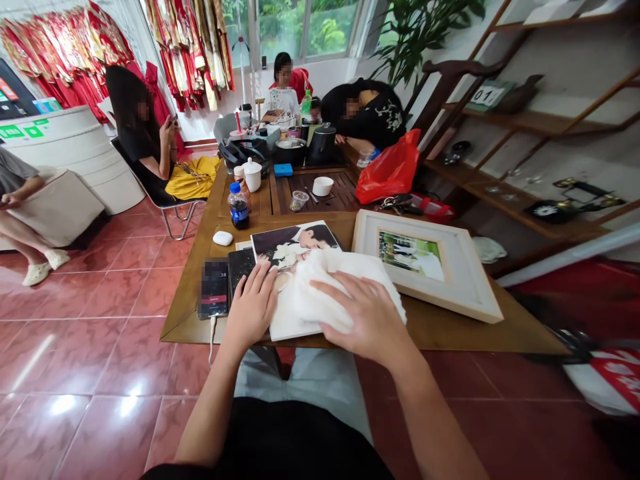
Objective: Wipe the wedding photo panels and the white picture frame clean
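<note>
A photo panel (295,331) with a picture of a couple lies on the wooden table in front of me. My left hand (254,300) rests flat across its left edge, fingers stretched out and holding nothing. Over the panel's right part my right hand (357,313) presses on a crumpled white cloth (320,280), its fingers curved over it. The cloth covers much of the picture. A dark panel or album (241,263) shows partly from under the photo's left side. To the right, a white picture frame (470,280) with an outdoor photo lies face up.
Left of the panel are a phone (214,293) on a cable, a white earbud case (223,238) and a cola bottle (239,208). Farther back stand a white cup (323,186), a red plastic bag (393,170) and a dark kettle (323,145). Several people sit around the room.
</note>
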### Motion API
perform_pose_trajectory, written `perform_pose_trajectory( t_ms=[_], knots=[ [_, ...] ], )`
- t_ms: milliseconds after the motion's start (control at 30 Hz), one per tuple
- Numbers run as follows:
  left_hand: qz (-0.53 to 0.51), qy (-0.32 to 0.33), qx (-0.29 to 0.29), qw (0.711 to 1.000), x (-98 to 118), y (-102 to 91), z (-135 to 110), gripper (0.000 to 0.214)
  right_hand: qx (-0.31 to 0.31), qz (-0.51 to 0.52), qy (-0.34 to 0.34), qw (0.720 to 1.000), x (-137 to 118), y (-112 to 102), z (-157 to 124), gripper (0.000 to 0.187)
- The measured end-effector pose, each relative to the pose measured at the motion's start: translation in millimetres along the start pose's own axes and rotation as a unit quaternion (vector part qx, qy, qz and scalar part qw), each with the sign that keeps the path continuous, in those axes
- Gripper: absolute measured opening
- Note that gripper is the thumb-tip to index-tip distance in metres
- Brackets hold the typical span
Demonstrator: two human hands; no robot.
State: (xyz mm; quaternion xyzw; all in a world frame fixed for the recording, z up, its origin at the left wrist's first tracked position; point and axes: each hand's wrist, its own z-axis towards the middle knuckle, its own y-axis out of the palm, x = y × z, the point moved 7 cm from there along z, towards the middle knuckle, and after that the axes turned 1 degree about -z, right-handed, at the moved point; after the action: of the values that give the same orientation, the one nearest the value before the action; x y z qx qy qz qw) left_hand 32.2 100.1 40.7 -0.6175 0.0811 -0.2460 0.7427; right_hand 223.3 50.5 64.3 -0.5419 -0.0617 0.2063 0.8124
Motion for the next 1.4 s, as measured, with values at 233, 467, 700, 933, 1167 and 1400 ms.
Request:
perform_pose_trajectory(
  t_ms=[233, 467, 700, 933, 1167, 1400],
  knots=[
    [-0.003, 0.001, 0.005, 1.000, 1, -0.2, -1, 0.050, 0.015, -0.017, 0.015, 1.000, 0, -2, 0, 0.057],
    [0.002, 0.009, -0.013, 1.000, 1, 0.6, -1, 0.051, -0.027, 0.048, -0.029, 0.998, -32, 7, 12, 0.066],
    [-0.018, -0.004, -0.014, 1.000, 2, -0.7, -1, 0.050, 0.001, -0.020, 0.049, 0.999, 14, -1, 12, 0.056],
    [-0.017, 0.003, -0.026, 1.000, 2, -1.4, -1, 0.052, -0.030, 0.000, 0.009, 1.000, -18, 11, 33, 0.059],
    [-0.012, -0.008, -0.020, 1.000, 1, -1.4, 0, 0.050, -0.005, -0.014, 0.062, 0.998, 16, 7, 37, 0.058],
    [-0.019, -0.001, -0.021, 1.000, 1, -0.3, 0, 0.050, -0.001, -0.041, 0.068, 0.997, 11, 8, 45, 0.056]
  ],
)
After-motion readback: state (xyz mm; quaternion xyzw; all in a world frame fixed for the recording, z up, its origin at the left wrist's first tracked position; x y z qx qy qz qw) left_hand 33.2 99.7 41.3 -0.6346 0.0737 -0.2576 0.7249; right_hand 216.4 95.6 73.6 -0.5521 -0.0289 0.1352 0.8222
